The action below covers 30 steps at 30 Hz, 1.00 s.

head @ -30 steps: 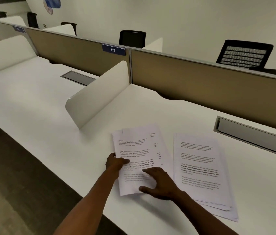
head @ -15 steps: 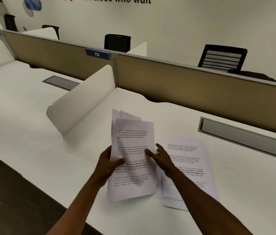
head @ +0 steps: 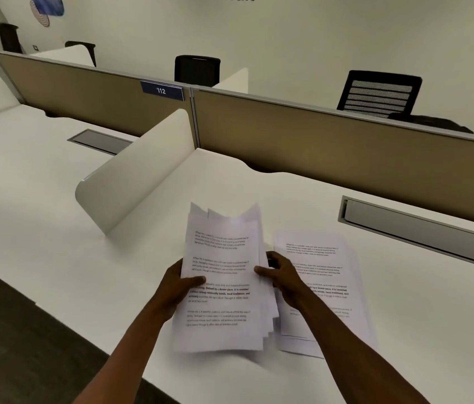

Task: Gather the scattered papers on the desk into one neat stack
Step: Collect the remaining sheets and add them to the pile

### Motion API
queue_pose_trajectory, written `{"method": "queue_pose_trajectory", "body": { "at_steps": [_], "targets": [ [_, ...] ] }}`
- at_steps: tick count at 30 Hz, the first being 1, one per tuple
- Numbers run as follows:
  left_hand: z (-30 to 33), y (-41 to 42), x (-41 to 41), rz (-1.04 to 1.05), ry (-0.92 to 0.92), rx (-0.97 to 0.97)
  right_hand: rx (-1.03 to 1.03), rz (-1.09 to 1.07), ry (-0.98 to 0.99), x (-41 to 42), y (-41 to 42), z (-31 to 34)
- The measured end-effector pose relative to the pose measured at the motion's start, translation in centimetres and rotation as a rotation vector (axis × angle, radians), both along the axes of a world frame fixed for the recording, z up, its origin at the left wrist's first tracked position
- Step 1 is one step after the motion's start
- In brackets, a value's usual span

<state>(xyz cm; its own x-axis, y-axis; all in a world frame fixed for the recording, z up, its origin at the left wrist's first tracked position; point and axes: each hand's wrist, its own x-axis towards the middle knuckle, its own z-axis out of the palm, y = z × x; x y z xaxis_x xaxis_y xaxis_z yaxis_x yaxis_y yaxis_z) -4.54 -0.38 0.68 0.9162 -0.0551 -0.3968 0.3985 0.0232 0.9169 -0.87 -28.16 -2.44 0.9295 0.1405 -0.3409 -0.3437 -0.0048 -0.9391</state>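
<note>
Left hand: the left hand [head: 179, 282] clamps the left edge of the held bundle, thumb lying across the printed face, fingers hidden behind the sheets.
Right hand: the right hand [head: 280, 275] grips the bundle's right edge, thumb on the front, fingers curled behind.
Held bundle: the held bundle [head: 224, 275] is a sheaf of white sheets with blocks of black print, one block in bold. It is raised off the desk and tilted toward the person. Its top corners fan out unevenly and its right-hand edges are staggered.
Flat pile: the flat pile [head: 326, 275] of similar printed sheets lies on the desk just right of the held bundle, partly under the right forearm, lower edges misaligned.
Desk: the white desk [head: 55, 243] spreads beneath the held bundle.
Divider: a white rounded divider [head: 133, 176] stands beyond and left of the held bundle.
Cable tray: a grey cable tray [head: 419, 228] sits beyond and right of the held bundle.
</note>
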Motion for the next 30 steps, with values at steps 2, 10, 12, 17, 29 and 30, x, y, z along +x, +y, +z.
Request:
{"method": "queue_pose_trajectory", "body": {
  "at_steps": [2,10,12,17,29,30],
  "targets": [
    [-1.3,0.5,-0.1,-0.004,0.117,-0.032,-0.027,0.048,0.062,-0.5,0.6,-0.6],
    [-3.8,3.2,-0.6,-0.013,0.289,-0.12,-0.235,0.013,0.114,-2.3,3.4,-1.8],
    [-4.4,4.1,-0.6,-0.028,0.331,-0.164,-0.088,-0.031,0.218,-2.3,4.4,-1.5],
    [-5.2,4.6,-1.3,-0.136,0.383,-0.352,-0.331,0.037,0.164,-2.8,5.8,-1.4],
    [-3.1,3.4,-0.8,-0.133,0.261,-0.34,-0.275,-0.027,0.079,-2.2,4.3,-1.1],
    [-2.8,3.4,-0.7,-0.139,0.241,-0.378,-0.17,-0.05,0.09,-2.1,3.8,-0.3]
  ]
}}
